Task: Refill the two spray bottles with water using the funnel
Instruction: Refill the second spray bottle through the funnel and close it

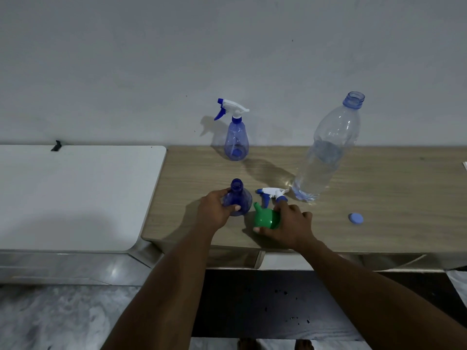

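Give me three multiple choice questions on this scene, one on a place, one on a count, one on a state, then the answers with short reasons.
1. Where does the blue cap lie?
A. On the wooden table, right of the right hand
B. On the floor
C. Screwed on a bottle

2. How many spray bottles wear a trigger head?
A. None
B. One
C. Two

3. What state is the green funnel in?
A. Seated in a bottle neck
B. Gripped by the right hand
C. Lying untouched

1 A: the cap sits on the wood.
2 B: only the rear spray bottle has one; the near spray bottle, held by the left hand, is open, its trigger head lying beside it.
3 B: fingers curl round it.
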Demonstrator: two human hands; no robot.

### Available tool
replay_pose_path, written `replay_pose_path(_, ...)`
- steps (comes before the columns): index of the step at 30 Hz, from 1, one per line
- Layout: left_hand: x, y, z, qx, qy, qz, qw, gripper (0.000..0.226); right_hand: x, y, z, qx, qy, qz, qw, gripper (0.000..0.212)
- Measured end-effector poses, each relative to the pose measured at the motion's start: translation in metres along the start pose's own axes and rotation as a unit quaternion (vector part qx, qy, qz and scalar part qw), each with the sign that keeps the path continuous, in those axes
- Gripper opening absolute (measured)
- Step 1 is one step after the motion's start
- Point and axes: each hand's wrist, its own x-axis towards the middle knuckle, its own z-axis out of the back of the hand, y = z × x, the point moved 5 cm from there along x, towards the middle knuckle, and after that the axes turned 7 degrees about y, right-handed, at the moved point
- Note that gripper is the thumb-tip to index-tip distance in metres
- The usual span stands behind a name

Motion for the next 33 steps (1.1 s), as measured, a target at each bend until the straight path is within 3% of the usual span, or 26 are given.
replay_pose_path(5, -0.001, 0.001, -0.001, -0.005, -0.006, 0.008, 1.0, 0.059, 0.001, -0.003, -0.006, -0.119, -0.035, 0.001, 0.992, 0.083)
replay_pose_path(8, -0.002, -0.001, 0.0, -0.009, -0.011, 0.006, 1.0, 0.058, 0.005, -0.004, -0.007, -0.136, 0.0, -0.009, 0.991, 0.102)
replay_pose_path(10, -0.002, -0.001, 0.001, -0.015, -0.01, 0.0, 1.0, 0.055, 0.006, 0.0, -0.001, -0.105, -0.012, 0.007, 0.994, 0.105)
replay_pose_path(14, -0.001, -0.001, 0.001, -0.015, -0.008, -0.001, 1.0, 0.055, 0.022, 0.006, 0.03, 0.027, -0.097, 0.041, 0.994, 0.05)
replay_pose_path(16, -0.002, -0.001, 0.0, -0.014, -0.01, -0.005, 1.0, 0.052, 0.046, 0.005, 0.039, 0.011, -0.065, 0.039, 0.997, 0.034)
replay_pose_path(23, -0.001, 0.001, -0.001, -0.029, -0.01, -0.006, 1.0, 0.053, 0.11, 0.009, 0.046, -0.134, 0.115, 0.018, 0.984, 0.042)
replay_pose_path(33, 0.0, 0.004, -0.003, -0.039, -0.011, 0.004, 0.999, 0.057, 0.122, 0.018, 0.047, -0.184, 0.117, 0.052, 0.975, 0.037)
